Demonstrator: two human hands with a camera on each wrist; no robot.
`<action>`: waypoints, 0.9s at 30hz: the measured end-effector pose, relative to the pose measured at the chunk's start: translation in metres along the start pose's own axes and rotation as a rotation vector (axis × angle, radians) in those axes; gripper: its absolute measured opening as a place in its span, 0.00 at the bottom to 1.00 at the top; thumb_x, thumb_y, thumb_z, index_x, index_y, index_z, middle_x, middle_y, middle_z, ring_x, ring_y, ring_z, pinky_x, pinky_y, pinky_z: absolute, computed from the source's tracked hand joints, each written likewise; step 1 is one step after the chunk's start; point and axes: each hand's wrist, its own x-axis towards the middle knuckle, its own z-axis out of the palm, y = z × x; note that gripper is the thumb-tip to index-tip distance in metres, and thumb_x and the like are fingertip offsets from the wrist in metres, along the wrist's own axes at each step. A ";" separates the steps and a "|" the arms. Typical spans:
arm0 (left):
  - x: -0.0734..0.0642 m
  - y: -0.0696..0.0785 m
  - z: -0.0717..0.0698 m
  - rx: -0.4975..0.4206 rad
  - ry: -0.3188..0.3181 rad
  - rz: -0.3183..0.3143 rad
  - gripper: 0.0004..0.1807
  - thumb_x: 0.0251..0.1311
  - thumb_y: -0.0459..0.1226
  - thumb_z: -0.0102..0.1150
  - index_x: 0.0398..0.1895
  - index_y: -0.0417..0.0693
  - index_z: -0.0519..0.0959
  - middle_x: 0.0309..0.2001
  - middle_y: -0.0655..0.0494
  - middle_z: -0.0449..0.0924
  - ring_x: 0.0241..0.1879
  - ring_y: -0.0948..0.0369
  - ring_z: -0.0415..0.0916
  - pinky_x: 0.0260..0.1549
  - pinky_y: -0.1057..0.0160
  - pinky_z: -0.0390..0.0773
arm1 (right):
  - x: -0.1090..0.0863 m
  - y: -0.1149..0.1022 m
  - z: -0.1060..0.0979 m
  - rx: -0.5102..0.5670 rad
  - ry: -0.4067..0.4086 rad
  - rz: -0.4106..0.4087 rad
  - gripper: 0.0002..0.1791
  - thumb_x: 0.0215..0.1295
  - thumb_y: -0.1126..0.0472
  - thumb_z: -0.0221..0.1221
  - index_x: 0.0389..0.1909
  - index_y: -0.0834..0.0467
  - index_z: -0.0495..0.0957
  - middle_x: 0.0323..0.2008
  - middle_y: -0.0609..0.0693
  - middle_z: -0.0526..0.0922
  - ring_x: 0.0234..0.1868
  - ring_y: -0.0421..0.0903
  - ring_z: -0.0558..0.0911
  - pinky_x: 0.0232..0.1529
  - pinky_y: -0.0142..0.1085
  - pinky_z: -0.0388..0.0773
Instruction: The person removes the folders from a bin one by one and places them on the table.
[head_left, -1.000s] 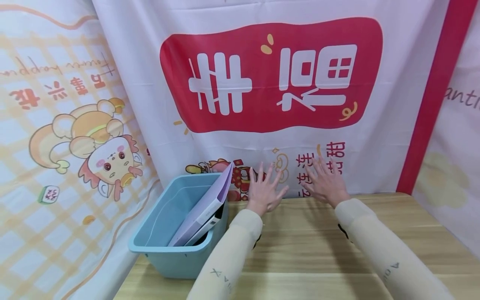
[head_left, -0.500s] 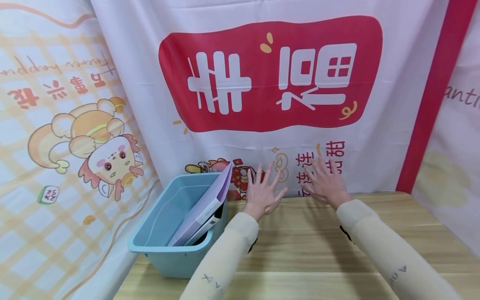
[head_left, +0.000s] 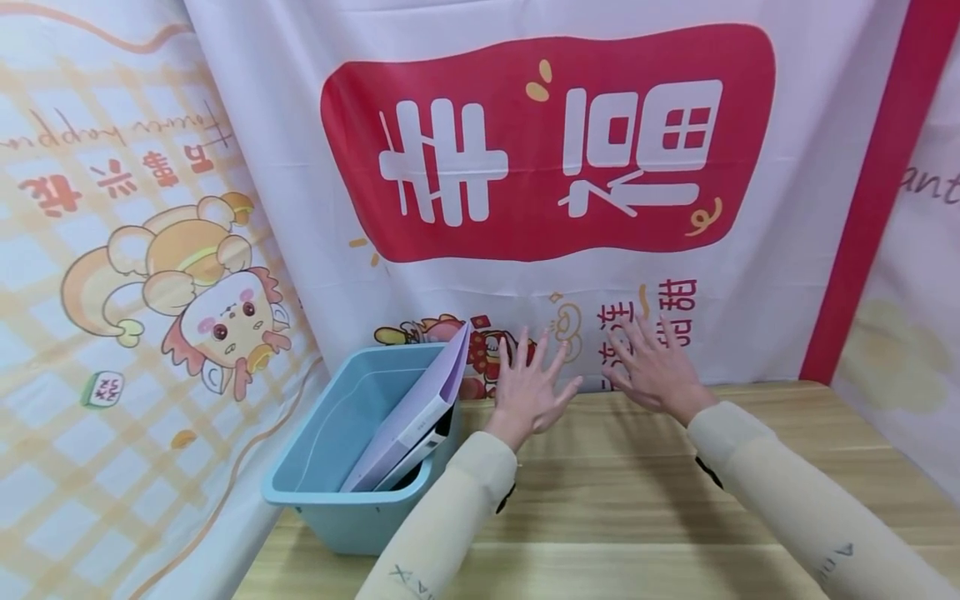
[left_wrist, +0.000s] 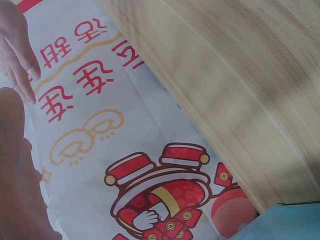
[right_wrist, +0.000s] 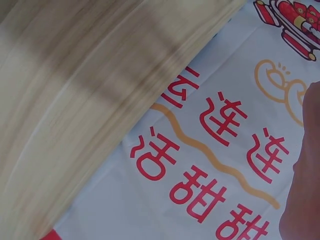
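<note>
Both hands are raised above the far part of the wooden table, fingers spread, holding nothing. The left hand (head_left: 527,393) is just right of a light blue plastic bin (head_left: 279,493). Inside that bin, a lilac ring binder (head_left: 408,417) leans against the right wall, its upper end above the rim. A white-and-black binder (head_left: 415,456) lies under it, mostly hidden. My right hand (head_left: 660,371) is held farther right, apart from the left one. In the left wrist view, part of the left hand (left_wrist: 22,175) shows at the left edge. Only a sliver of the right hand (right_wrist: 302,185) appears in the right wrist view.
The wood-grain table (head_left: 600,517) extends under both forearms. A white cloth (head_left: 555,279) with a red printed panel hangs behind its far edge. Another printed cloth (head_left: 150,350) borders the left side, beside the bin. A red stripe (head_left: 862,208) runs down at the right.
The hands stay spread in nearly the same place. My right forearm has shifted slightly right. The camera view has moved a little; bin and binders look unchanged.
</note>
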 end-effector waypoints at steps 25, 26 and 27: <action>-0.022 0.006 -0.010 0.010 0.029 0.029 0.40 0.67 0.72 0.07 0.81 0.76 0.31 0.83 0.60 0.27 0.81 0.46 0.23 0.73 0.34 0.30 | -0.016 -0.012 -0.025 0.018 0.027 -0.046 0.42 0.73 0.36 0.51 0.79 0.56 0.57 0.80 0.62 0.52 0.80 0.65 0.47 0.74 0.64 0.31; -0.023 0.006 -0.010 0.014 0.029 0.030 0.40 0.67 0.72 0.07 0.81 0.76 0.32 0.83 0.60 0.27 0.81 0.46 0.23 0.73 0.34 0.30 | -0.016 -0.013 -0.027 0.020 0.020 -0.045 0.43 0.74 0.36 0.51 0.79 0.56 0.56 0.80 0.61 0.52 0.80 0.64 0.46 0.74 0.64 0.31; -0.024 0.006 -0.010 0.014 0.029 0.033 0.41 0.67 0.72 0.07 0.81 0.76 0.32 0.83 0.59 0.27 0.81 0.46 0.23 0.73 0.34 0.30 | -0.017 -0.013 -0.028 0.021 0.012 -0.044 0.43 0.74 0.35 0.50 0.80 0.56 0.56 0.80 0.61 0.51 0.80 0.64 0.46 0.74 0.64 0.30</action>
